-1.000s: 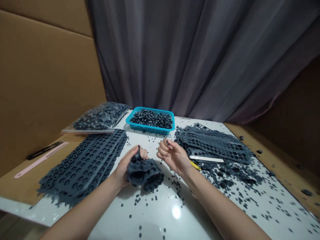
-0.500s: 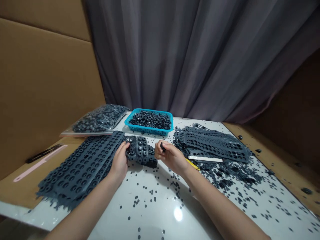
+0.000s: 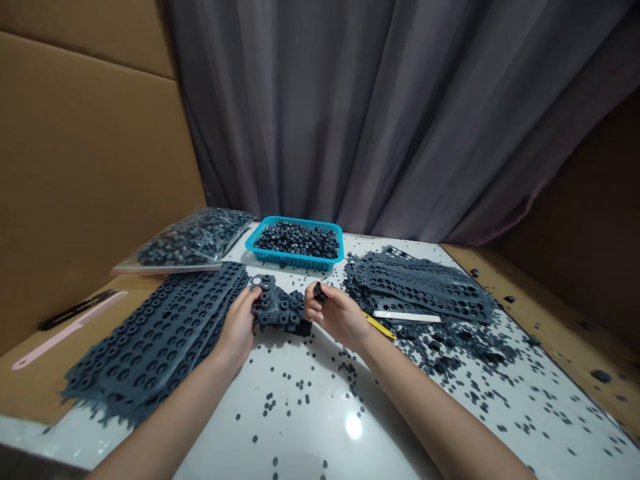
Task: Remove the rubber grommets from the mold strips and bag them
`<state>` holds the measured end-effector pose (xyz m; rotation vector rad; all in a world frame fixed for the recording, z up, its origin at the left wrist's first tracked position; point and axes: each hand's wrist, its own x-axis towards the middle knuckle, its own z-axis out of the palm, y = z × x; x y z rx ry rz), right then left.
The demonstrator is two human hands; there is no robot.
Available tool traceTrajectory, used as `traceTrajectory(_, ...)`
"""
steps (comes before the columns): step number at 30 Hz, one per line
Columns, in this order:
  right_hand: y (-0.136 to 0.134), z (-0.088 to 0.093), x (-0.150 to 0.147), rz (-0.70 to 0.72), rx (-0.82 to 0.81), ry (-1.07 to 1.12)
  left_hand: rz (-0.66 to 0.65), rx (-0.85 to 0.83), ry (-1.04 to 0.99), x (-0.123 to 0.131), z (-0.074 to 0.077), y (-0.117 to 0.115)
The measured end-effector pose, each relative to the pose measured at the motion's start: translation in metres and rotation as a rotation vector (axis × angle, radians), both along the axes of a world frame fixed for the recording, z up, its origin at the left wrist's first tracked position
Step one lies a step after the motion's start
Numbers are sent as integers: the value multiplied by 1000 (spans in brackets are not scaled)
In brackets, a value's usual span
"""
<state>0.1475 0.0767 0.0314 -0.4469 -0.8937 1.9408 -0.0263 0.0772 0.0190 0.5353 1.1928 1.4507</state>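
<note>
My left hand (image 3: 240, 325) is closed on the left edge of a dark rubber sheet (image 3: 280, 308) covered in small round ring-shaped parts, with the thumb on top. The sheet is bent and tilts above the white table. Just right of it, my right hand (image 3: 337, 313) pinches a small black rubber piece (image 3: 319, 292) between thumb and fingers; the other fingers curl under. Behind both hands stands a blue basket (image 3: 253, 251) filled with small black rubber pieces. A stack of similar moulded sheets (image 3: 155, 333) lies beside my left forearm.
At the back left lies a clear bag (image 3: 195, 237) of black pieces. A pink-handled tool (image 3: 70, 330) and a black pen-like tool (image 3: 77, 309) lie left. On the right are punched sheets (image 3: 425, 283), a white strip (image 3: 407, 317), a yellow tool (image 3: 380, 327) and scattered dark discs (image 3: 475, 380).
The sheet in my left hand has shifted its tilt and bend. My right hand has moved slightly left, and the black piece shows more at its fingertips. The camera view has shifted a little.
</note>
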Motion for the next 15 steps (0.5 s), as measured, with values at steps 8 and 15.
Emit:
traceTrajectory(8, -1, -2, 0, -35, -53, 32, -6, -9, 12, -2, -5, 2)
traceTrajectory(15, 57, 7, 24, -493, 130, -505, -157, 175, 160, -1, -9, 0)
